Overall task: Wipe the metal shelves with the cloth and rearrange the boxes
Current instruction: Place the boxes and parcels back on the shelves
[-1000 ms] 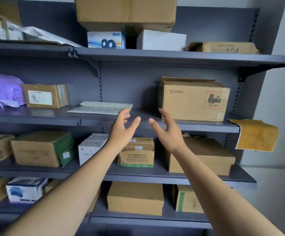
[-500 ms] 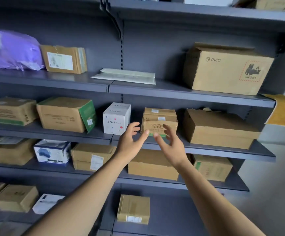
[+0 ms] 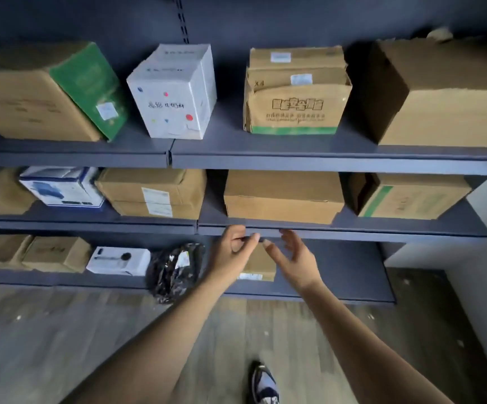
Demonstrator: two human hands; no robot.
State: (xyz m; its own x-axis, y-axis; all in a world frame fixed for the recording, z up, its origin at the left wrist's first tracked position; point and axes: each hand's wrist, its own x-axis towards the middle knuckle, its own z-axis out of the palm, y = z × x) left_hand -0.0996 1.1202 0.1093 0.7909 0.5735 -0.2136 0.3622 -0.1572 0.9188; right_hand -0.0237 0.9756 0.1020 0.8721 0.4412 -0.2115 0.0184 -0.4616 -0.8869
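Left hand (image 3: 230, 252) and right hand (image 3: 294, 262) have dropped to the bottom grey metal shelf (image 3: 347, 272). Empty, fingers loosely spread, they bracket its small brown cardboard box (image 3: 261, 266), probably to grasp it.

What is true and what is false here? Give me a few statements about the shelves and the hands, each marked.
1. The white box with coloured dots stands on the highest shelf in view. True.
2. The left hand holds a cloth. False: it holds no cloth; it and the right hand reach toward a small cardboard box on the lowest shelf.
3. A black crinkled bag lies on the lowest shelf, left of the hands. True.
4. The green-striped box sits on the floor. False: it stands on the highest shelf in view, right of the white box.
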